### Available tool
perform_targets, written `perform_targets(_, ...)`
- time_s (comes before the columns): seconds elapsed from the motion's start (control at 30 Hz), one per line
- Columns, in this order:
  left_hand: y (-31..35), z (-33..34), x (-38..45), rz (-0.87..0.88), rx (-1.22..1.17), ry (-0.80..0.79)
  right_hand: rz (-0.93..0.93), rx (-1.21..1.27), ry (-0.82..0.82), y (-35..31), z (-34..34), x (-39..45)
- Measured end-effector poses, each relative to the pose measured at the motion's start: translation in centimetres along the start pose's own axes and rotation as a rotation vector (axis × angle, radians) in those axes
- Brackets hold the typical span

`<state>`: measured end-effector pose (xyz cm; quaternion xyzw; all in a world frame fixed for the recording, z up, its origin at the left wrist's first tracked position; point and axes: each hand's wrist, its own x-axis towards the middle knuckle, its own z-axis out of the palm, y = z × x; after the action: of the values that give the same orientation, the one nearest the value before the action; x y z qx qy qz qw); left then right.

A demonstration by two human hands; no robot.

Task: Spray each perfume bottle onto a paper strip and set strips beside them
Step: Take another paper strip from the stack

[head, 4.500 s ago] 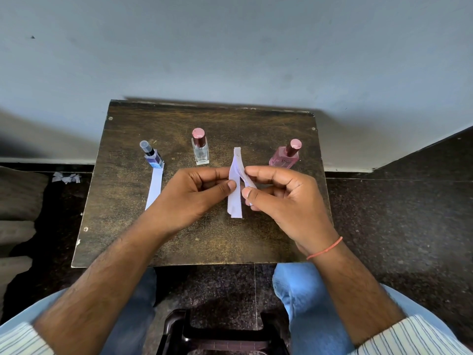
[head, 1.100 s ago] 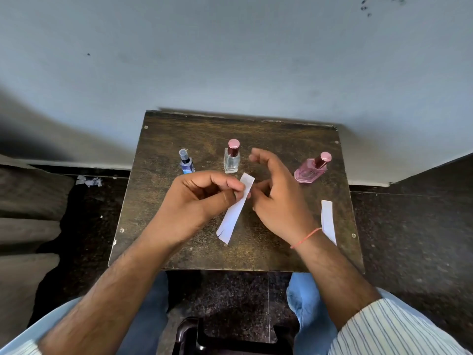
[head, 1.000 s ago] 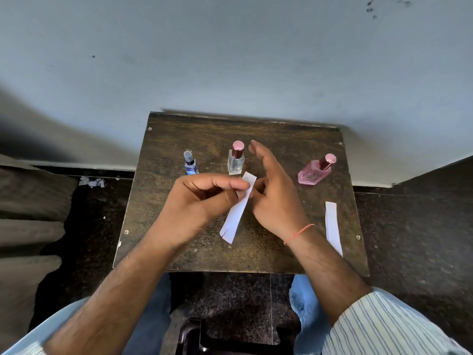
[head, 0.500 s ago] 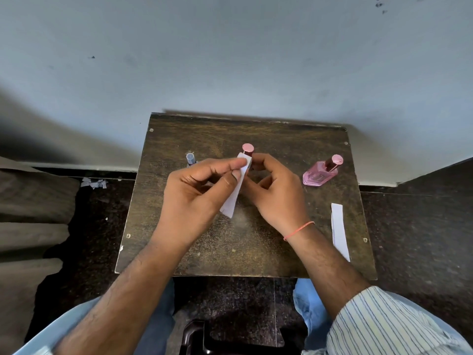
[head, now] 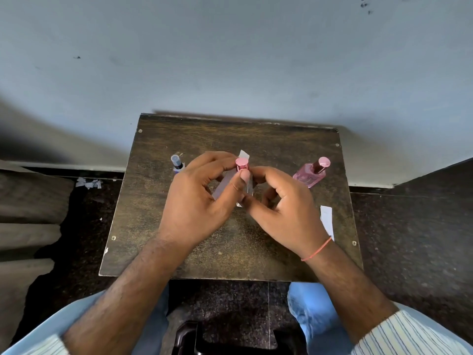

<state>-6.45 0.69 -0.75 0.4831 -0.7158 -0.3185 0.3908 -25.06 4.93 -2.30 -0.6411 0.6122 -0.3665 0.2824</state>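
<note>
Bench (head: 158, 226) against the wall. Three perfume bottles in a row: left bottle (head: 177, 163), middle bottle (head: 242, 167) between both hands, right bottle (head: 311, 172). Loose paper strip (head: 327, 218) lies in front of the right bottle, near bench's right edge.

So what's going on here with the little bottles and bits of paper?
A person is testing perfumes at a small dark wooden table. The left hand pinches a white paper strip, while the right hand grips the clear glass bottle with the pink cap, both held together above the middle of the table. A small blue bottle stands at the left, a pink bottle at the right, with another white strip lying near it.
</note>
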Motion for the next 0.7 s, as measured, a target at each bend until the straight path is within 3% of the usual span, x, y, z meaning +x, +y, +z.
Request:
perform_targets(0.23, 0.0, 1.1, 0.6, -0.134, -0.065, 0.059, 0.055, -0.159, -0.052, 0.7, -1.6, -0.8)
perform_targets(0.43, -1.4, 2.0, 0.3, -0.011, 0.278, -0.078, 0.07, -0.19, -0.082, 0.7, -2.6, -1.4)
perform_targets(0.7, -2.2, 2.3, -0.1, -0.067, 0.476, -0.142, 0.112, -0.148, -0.071, 0.5, -3.1, -1.5)
